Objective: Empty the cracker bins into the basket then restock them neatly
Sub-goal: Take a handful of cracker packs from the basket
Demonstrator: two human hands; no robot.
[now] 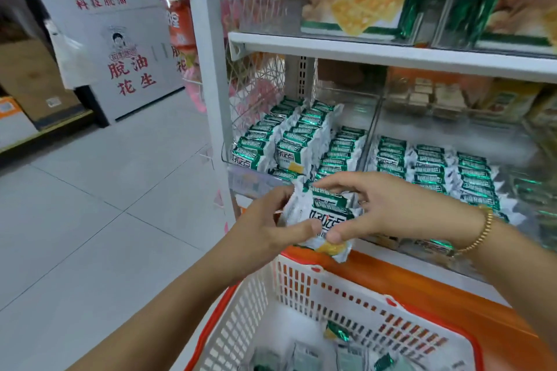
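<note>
Green-and-white foil cracker packets (324,214), a small stack of them, sit clamped between both hands, just above the far rim of the white and orange basket (301,280) and just in front of the clear bins (289,135). The step looks like restocking. To do it well, keep the stack squared with labels facing one way, then slide it into a gap in the rows as one block rather than dropping it. The left hand (265,232) grips the stack's left end, thumb across the front. The right hand (388,208) closes on the right end, fingers over the top edge and thumb pinching the bottom corner, so the packets lie between the two palms. A few loose packets (301,355) lie on the basket floor.
</note>
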